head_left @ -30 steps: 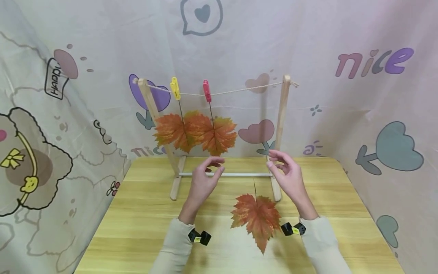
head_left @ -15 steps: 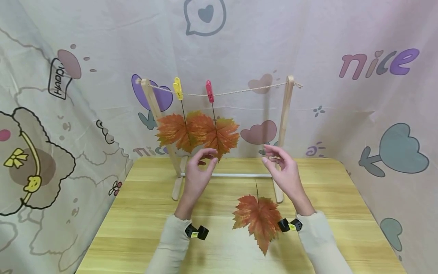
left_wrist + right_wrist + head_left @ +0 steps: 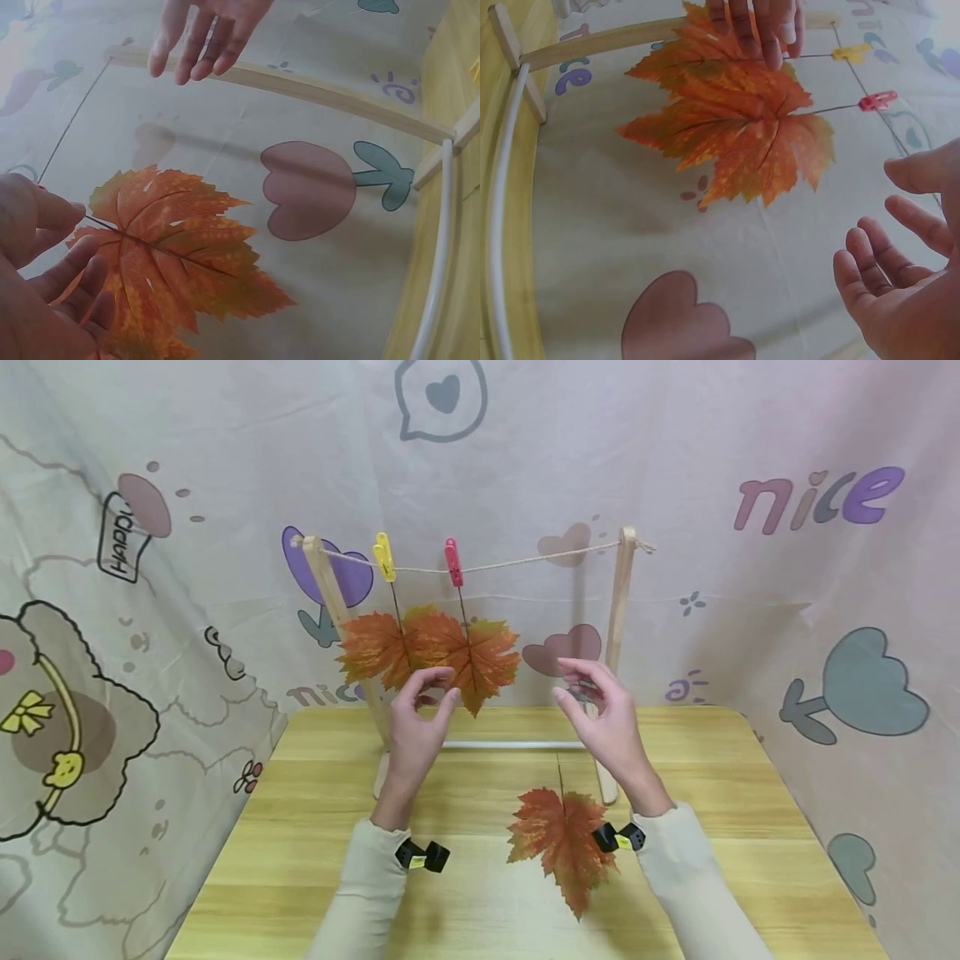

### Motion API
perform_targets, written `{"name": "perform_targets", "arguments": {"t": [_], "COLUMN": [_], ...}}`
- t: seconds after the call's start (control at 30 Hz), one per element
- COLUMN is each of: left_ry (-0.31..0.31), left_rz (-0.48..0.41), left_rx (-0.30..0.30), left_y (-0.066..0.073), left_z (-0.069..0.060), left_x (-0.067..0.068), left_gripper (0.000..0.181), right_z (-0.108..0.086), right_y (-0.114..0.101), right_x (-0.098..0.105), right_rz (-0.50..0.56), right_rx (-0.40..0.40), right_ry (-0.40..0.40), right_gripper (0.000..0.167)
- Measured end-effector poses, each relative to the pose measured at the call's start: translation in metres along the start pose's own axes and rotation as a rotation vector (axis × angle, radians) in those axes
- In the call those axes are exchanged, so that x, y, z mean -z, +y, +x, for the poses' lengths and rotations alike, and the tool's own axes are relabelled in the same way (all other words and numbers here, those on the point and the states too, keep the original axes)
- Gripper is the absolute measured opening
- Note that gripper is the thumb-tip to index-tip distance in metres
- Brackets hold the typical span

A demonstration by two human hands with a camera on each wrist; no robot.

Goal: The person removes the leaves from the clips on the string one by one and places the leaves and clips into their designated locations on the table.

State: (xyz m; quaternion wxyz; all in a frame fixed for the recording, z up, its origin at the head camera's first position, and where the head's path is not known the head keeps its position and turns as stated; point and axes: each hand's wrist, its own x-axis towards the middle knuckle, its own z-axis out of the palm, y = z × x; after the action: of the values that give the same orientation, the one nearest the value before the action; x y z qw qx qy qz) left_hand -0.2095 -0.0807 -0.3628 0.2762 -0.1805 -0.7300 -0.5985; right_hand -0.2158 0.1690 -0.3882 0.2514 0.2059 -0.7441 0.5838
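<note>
My left hand (image 3: 417,727) is raised before the hanging leaves, its fingers loosely curved with nothing in them. It overlaps them in the head view without clear contact. My right hand (image 3: 609,720) hovers by the rack's right post, also holding nothing, fingers loosely bent. An orange maple leaf (image 3: 371,642) hangs by its stem from a yellow clothespin (image 3: 384,558). Beside it, a second maple leaf (image 3: 480,652) hangs from a pink clothespin (image 3: 453,562); the two leaves overlap. A third, redder maple leaf (image 3: 558,839) lies on the table, partly covered by the right wrist camera.
A string (image 3: 525,559) runs between the wooden posts (image 3: 619,602) of a small rack. A white bar (image 3: 517,745) joins the rack's feet low down. The wood-grain table (image 3: 285,852) meets a printed cloth backdrop (image 3: 712,435) behind and at both sides.
Both hands have risen and drifted left, away from the table and nearer the rack. The hanging leaves, clothespins and the leaf on the table stay put.
</note>
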Motion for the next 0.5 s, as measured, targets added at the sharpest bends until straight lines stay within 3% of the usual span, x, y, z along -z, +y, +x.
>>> {"name": "perform_targets", "arguments": {"t": [0.5], "left_ry": [0.033], "left_rz": [-0.048], "left_rx": [-0.049], "left_y": [0.005], "left_z": [0.018], "left_x": [0.0], "left_gripper": [0.027], "right_z": [0.022], "right_y": [-0.013], "right_x": [-0.013], "right_rz": [0.029], "right_rx": [0.093], "right_ry": [0.002], "right_gripper": [0.037]}}
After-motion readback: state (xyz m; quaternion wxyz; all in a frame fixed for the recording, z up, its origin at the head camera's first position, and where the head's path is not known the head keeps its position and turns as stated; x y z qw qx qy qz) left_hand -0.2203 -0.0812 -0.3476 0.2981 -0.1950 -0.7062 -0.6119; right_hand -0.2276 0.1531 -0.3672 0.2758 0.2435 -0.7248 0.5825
